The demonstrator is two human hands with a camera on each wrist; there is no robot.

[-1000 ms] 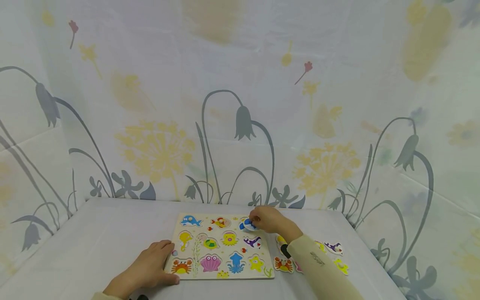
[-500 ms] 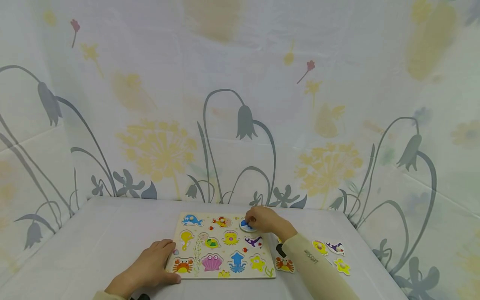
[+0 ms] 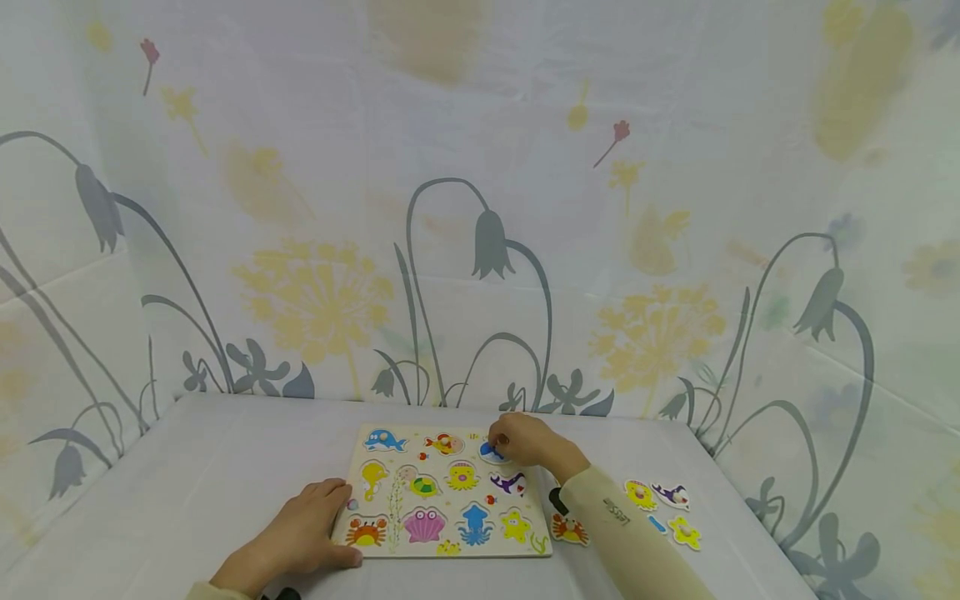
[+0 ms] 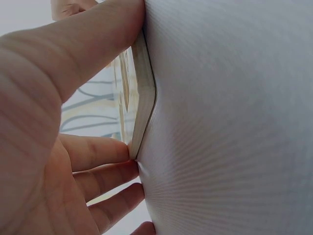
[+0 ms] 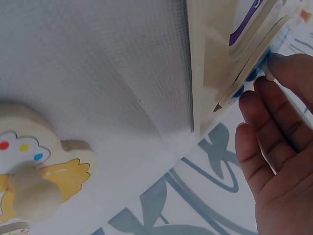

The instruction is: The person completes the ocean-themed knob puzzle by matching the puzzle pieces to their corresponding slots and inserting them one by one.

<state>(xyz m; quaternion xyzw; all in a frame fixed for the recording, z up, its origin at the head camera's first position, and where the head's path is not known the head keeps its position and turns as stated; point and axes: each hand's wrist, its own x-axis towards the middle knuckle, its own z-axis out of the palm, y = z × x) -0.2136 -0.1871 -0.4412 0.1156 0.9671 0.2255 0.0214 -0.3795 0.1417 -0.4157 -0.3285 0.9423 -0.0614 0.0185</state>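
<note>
My right hand [image 3: 528, 439] pinches the knob of a blue-and-white puzzle piece [image 3: 491, 455] at the upper right of the wooden sea-animal puzzle board [image 3: 450, 556]. In the right wrist view this piece [image 5: 252, 68] lies against the board's face, its rim standing out from it; whether it sits in its recess I cannot tell. My left hand [image 3: 292, 527] touches the board's lower left corner, fingers extended along the left side. Its thumb lies at the front edge [image 4: 145, 93] of the board. A blue whale piece [image 3: 385, 439] and a red fish piece [image 3: 444, 443] occupy the top row.
Right of the board lie loose knobbed pieces: an orange crab [image 3: 570, 530], a yellow octopus [image 3: 640, 495], a purple whale [image 3: 672, 497] and a yellow star [image 3: 684, 532]. My right sleeve [image 3: 626, 525] covers part of that group. A flower-printed curtain [image 3: 480, 333] stands behind the table.
The blue-and-white piece has shifted slightly and come down flatter at the board's upper right, still in my right hand's pinch. The left hand stays at the board's corner.
</note>
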